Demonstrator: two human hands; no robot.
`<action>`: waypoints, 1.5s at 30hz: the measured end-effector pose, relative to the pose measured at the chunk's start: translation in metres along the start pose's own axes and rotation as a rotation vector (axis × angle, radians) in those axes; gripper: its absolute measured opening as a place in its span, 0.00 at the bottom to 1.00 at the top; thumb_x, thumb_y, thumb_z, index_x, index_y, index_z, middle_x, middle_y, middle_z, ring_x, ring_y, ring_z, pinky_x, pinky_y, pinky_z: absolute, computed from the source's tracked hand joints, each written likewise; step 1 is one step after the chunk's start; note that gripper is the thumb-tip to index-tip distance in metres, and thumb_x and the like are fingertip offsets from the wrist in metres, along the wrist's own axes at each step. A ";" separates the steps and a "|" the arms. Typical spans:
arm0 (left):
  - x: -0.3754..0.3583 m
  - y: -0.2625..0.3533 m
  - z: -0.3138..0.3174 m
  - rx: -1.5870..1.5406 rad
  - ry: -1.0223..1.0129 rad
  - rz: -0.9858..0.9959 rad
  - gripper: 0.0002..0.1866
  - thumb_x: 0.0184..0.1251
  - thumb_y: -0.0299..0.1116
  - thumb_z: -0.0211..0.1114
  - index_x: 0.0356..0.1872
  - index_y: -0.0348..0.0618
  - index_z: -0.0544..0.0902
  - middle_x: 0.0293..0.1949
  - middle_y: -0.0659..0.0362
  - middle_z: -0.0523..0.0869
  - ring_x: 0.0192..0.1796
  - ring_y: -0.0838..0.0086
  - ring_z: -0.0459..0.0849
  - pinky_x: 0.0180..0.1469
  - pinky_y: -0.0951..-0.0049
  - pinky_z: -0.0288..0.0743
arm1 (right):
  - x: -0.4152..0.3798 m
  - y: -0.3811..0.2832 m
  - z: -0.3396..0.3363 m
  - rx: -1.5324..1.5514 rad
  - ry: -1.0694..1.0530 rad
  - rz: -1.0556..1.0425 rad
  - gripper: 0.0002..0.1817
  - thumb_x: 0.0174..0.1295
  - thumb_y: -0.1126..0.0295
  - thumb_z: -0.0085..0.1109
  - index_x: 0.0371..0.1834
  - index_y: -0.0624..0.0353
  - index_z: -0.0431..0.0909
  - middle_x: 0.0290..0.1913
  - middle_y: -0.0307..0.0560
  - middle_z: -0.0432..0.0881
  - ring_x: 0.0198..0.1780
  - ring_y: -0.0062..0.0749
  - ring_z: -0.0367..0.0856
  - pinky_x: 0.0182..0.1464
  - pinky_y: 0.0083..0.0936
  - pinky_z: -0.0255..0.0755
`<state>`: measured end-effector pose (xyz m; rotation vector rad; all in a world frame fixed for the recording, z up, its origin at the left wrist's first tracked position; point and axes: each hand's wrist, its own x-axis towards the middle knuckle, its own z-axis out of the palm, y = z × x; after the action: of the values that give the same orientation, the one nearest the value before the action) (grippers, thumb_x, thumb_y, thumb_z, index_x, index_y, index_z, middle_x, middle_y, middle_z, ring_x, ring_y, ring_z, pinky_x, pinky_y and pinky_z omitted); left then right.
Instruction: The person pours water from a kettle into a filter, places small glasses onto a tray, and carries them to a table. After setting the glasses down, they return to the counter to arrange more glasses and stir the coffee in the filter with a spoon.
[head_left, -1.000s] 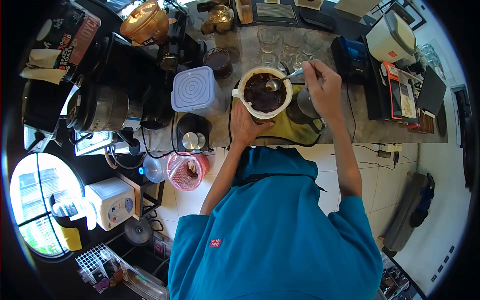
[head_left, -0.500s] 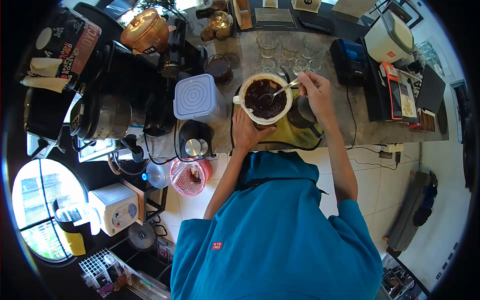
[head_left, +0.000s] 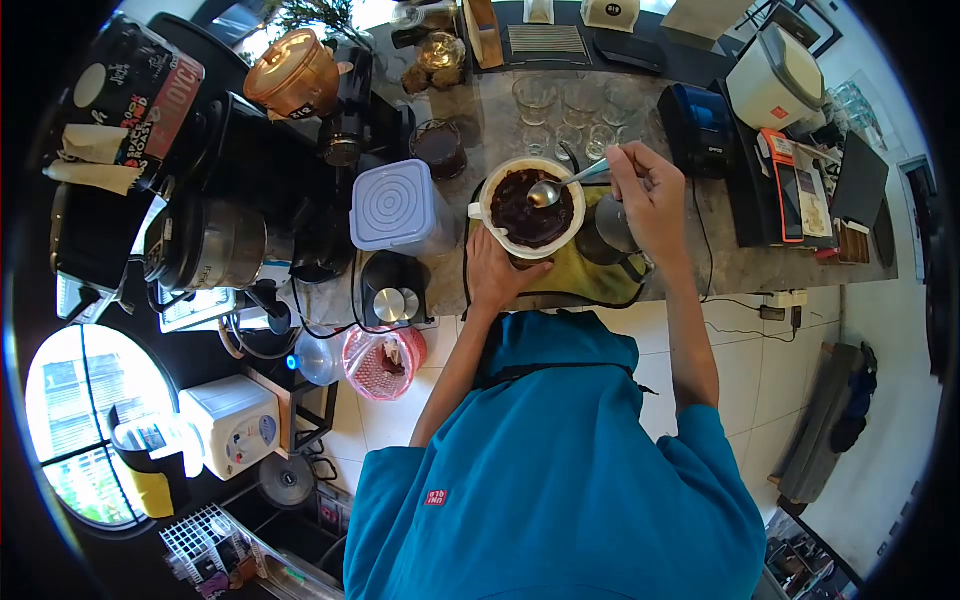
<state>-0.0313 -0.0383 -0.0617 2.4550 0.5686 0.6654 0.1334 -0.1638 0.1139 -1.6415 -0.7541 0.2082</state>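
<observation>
— Steel spoon (head_left: 556, 186) gripped by right hand (head_left: 648, 195), bowl over the white dripper (head_left: 530, 208) near the counter's front edge; left hand (head_left: 497, 270) grasps its base.

— Risk?

— Wet grounds could drip onto the yellow cloth (head_left: 575, 270); hard stirring could tip it.

Spoon (head_left: 560, 185): polished metal, shiny. Dripper (head_left: 530, 205): white, smooth and glossy, holding wet dark grounds. Cloth (head_left: 580, 265) under the dripper: yellow-green, matt. Lidded box (head_left: 392, 205) left of the dripper: translucent plastic. Counter (head_left: 720, 255): mottled grey stone, smooth.
</observation>
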 end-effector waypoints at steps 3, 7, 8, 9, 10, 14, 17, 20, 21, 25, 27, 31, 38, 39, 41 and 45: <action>0.000 -0.001 0.000 0.018 0.001 0.020 0.45 0.41 0.57 0.79 0.61 0.42 0.75 0.60 0.50 0.77 0.68 0.53 0.67 0.70 0.53 0.56 | 0.001 -0.004 -0.001 -0.044 0.018 -0.028 0.16 0.68 0.65 0.58 0.27 0.67 0.76 0.17 0.35 0.67 0.23 0.14 0.61 0.25 0.20 0.56; 0.001 0.001 0.000 0.026 -0.006 0.010 0.45 0.41 0.57 0.79 0.61 0.42 0.75 0.60 0.51 0.77 0.68 0.53 0.67 0.70 0.53 0.56 | 0.001 -0.004 -0.001 -0.073 0.030 -0.057 0.16 0.68 0.65 0.58 0.27 0.67 0.76 0.17 0.38 0.66 0.22 0.15 0.61 0.25 0.21 0.56; 0.001 0.000 0.000 0.026 -0.014 0.004 0.45 0.41 0.57 0.79 0.61 0.42 0.75 0.60 0.51 0.77 0.68 0.53 0.67 0.70 0.53 0.56 | 0.001 -0.004 -0.002 -0.072 0.033 -0.057 0.16 0.68 0.65 0.58 0.27 0.67 0.76 0.17 0.38 0.66 0.22 0.15 0.61 0.25 0.21 0.56; 0.000 0.000 0.000 0.026 -0.022 -0.002 0.45 0.41 0.57 0.79 0.61 0.42 0.75 0.60 0.51 0.77 0.68 0.53 0.67 0.70 0.53 0.56 | 0.001 -0.004 -0.002 -0.095 0.027 -0.054 0.16 0.68 0.65 0.58 0.27 0.67 0.76 0.16 0.39 0.66 0.21 0.16 0.61 0.25 0.21 0.56; 0.000 0.000 0.000 0.026 -0.023 -0.001 0.45 0.41 0.57 0.79 0.61 0.42 0.75 0.60 0.51 0.77 0.68 0.53 0.67 0.70 0.53 0.56 | 0.001 -0.004 -0.003 -0.120 0.021 -0.052 0.16 0.68 0.65 0.58 0.27 0.67 0.76 0.16 0.39 0.66 0.21 0.16 0.61 0.24 0.22 0.57; 0.000 -0.002 0.003 0.046 -0.030 -0.002 0.45 0.41 0.58 0.79 0.61 0.43 0.75 0.60 0.51 0.77 0.67 0.54 0.67 0.70 0.54 0.56 | 0.001 -0.005 -0.002 -0.125 0.042 -0.097 0.16 0.68 0.64 0.58 0.28 0.66 0.76 0.16 0.41 0.67 0.20 0.17 0.62 0.24 0.23 0.57; 0.000 -0.002 0.005 0.081 -0.037 0.000 0.45 0.41 0.58 0.78 0.60 0.43 0.75 0.61 0.51 0.76 0.67 0.54 0.67 0.69 0.54 0.57 | 0.001 -0.005 -0.003 -0.154 0.033 -0.099 0.15 0.68 0.64 0.58 0.28 0.66 0.77 0.16 0.42 0.68 0.20 0.19 0.63 0.24 0.24 0.58; -0.001 -0.003 0.005 0.085 -0.032 0.006 0.45 0.41 0.59 0.78 0.60 0.43 0.76 0.61 0.51 0.76 0.67 0.54 0.67 0.69 0.54 0.57 | 0.000 -0.004 -0.001 -0.186 0.034 -0.127 0.15 0.67 0.64 0.58 0.28 0.66 0.76 0.16 0.44 0.69 0.20 0.22 0.63 0.25 0.25 0.59; 0.000 -0.003 0.005 0.075 -0.031 0.009 0.45 0.41 0.59 0.78 0.60 0.42 0.75 0.62 0.51 0.75 0.67 0.54 0.67 0.69 0.54 0.57 | 0.000 -0.004 -0.001 -0.191 0.030 -0.142 0.15 0.67 0.64 0.58 0.27 0.66 0.76 0.16 0.44 0.69 0.20 0.23 0.63 0.25 0.26 0.60; -0.001 -0.003 0.005 0.074 -0.014 0.030 0.45 0.41 0.59 0.78 0.60 0.42 0.75 0.62 0.50 0.75 0.67 0.53 0.67 0.69 0.53 0.57 | -0.002 0.001 0.005 -0.224 0.035 -0.125 0.16 0.67 0.64 0.58 0.27 0.67 0.76 0.16 0.45 0.69 0.20 0.23 0.63 0.25 0.26 0.60; -0.003 -0.003 0.005 0.060 -0.012 0.019 0.46 0.41 0.59 0.78 0.60 0.42 0.75 0.61 0.50 0.75 0.67 0.52 0.67 0.68 0.53 0.58 | -0.004 0.010 0.009 -0.217 0.046 -0.070 0.16 0.67 0.64 0.57 0.27 0.67 0.75 0.16 0.44 0.68 0.20 0.22 0.62 0.25 0.26 0.59; -0.005 -0.005 0.006 0.079 -0.004 0.046 0.46 0.41 0.59 0.78 0.61 0.41 0.75 0.61 0.49 0.75 0.67 0.51 0.67 0.69 0.52 0.58 | -0.004 0.038 0.017 -0.089 0.039 0.087 0.17 0.68 0.64 0.56 0.24 0.66 0.75 0.15 0.40 0.68 0.20 0.18 0.61 0.24 0.23 0.56; -0.005 -0.003 0.002 0.033 -0.016 0.025 0.48 0.40 0.57 0.79 0.62 0.39 0.72 0.62 0.47 0.74 0.67 0.49 0.67 0.69 0.51 0.58 | 0.002 0.039 0.007 0.210 0.007 0.190 0.18 0.70 0.64 0.54 0.22 0.62 0.74 0.17 0.32 0.69 0.21 0.13 0.64 0.26 0.18 0.56; -0.005 -0.001 0.000 -0.022 -0.025 -0.013 0.48 0.40 0.55 0.80 0.61 0.38 0.72 0.62 0.47 0.74 0.66 0.49 0.67 0.69 0.52 0.58 | 0.003 0.038 0.004 0.230 0.003 0.155 0.18 0.70 0.64 0.54 0.23 0.62 0.74 0.17 0.32 0.69 0.21 0.13 0.64 0.26 0.17 0.56; -0.002 -0.004 -0.005 -0.136 -0.033 -0.048 0.50 0.38 0.53 0.82 0.63 0.38 0.70 0.62 0.46 0.73 0.66 0.50 0.68 0.69 0.53 0.59 | 0.003 0.030 -0.001 0.250 0.004 0.122 0.17 0.70 0.64 0.54 0.24 0.62 0.75 0.17 0.32 0.69 0.22 0.13 0.64 0.27 0.17 0.57; -0.009 -0.001 -0.008 -0.441 0.076 -0.166 0.63 0.30 0.47 0.87 0.69 0.35 0.57 0.62 0.44 0.69 0.66 0.50 0.67 0.68 0.54 0.59 | 0.002 0.008 -0.008 0.119 0.002 0.017 0.16 0.69 0.63 0.56 0.28 0.64 0.78 0.17 0.34 0.69 0.22 0.14 0.65 0.26 0.18 0.58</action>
<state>-0.0428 -0.0390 -0.0592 1.9579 0.5774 0.7304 0.1417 -0.1696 0.1088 -1.5354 -0.7139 0.2587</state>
